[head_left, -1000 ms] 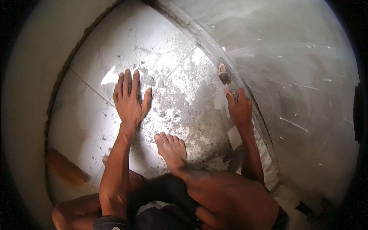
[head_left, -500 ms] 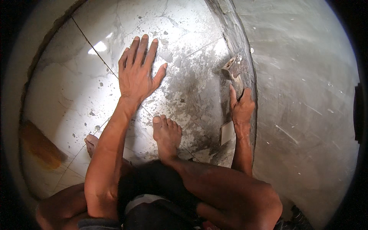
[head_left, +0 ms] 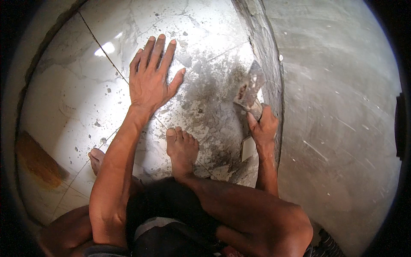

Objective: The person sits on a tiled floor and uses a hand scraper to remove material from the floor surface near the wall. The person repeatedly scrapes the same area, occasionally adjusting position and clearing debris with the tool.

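Observation:
My left hand (head_left: 151, 83) lies flat on the pale marbled tiles (head_left: 115, 25), fingers stretched and thumb spread. In my right hand (head_left: 264, 127) is the short handle of a cement-caked trowel (head_left: 252, 83), its fingers wrapped round it. The flat blade is slightly blurred and tilts over the tiles beside the rough mortar edge (head_left: 270, 73); whether it touches the floor I cannot tell. Grey mortar residue (head_left: 214, 96) and crumbs cover the tiles between my hands.
A pale tile piece (head_left: 248, 148) stands by my right wrist. A smooth grey cement surface (head_left: 338, 107) runs along the right. An orange-brown block (head_left: 38, 160) lies at the lower left. My bare foot (head_left: 183, 150) rests between my arms.
My right hand has swung the trowel left, off the mortar edge and over the tiles, turning its blade. The left hand stays flat on the floor; the view has shifted slightly.

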A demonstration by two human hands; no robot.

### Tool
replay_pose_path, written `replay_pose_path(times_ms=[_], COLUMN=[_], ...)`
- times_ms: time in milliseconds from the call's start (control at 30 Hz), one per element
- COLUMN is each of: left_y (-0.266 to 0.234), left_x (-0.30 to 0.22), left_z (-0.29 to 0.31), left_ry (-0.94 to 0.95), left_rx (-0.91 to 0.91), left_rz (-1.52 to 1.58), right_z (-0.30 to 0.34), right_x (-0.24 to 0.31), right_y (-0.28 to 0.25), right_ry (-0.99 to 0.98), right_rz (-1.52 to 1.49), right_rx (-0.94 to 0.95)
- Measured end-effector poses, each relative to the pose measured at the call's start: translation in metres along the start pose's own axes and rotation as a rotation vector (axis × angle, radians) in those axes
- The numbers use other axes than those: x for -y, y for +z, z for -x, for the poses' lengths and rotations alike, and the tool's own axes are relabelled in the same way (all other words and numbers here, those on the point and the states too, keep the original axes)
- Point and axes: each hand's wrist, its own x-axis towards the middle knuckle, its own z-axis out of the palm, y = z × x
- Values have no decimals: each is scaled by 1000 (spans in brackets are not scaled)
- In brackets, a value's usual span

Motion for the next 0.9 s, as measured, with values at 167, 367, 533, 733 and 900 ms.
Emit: replay_pose_path(times_ms=[167, 367, 533, 733, 900], left_y=[-1, -4, 0, 1, 2], left_x=[-4, -3, -6, -1, -7], left_z=[-4, -1, -3, 0, -8], left_ry=[6, 7, 12, 0, 29], left_rx=[2, -28, -36, -25, -50], left_rz=[11, -75, -45, -30, -47], right_z=[-2, 10, 1, 17, 21], right_x=[-42, -20, -51, -24, -59], right_y=[-2, -3, 2, -3, -7], right_ry=[343, -81, 284, -32, 430], right_rz=[256, 77, 273, 100, 344], right_rx=[-44, -61, -47, -14, 4])
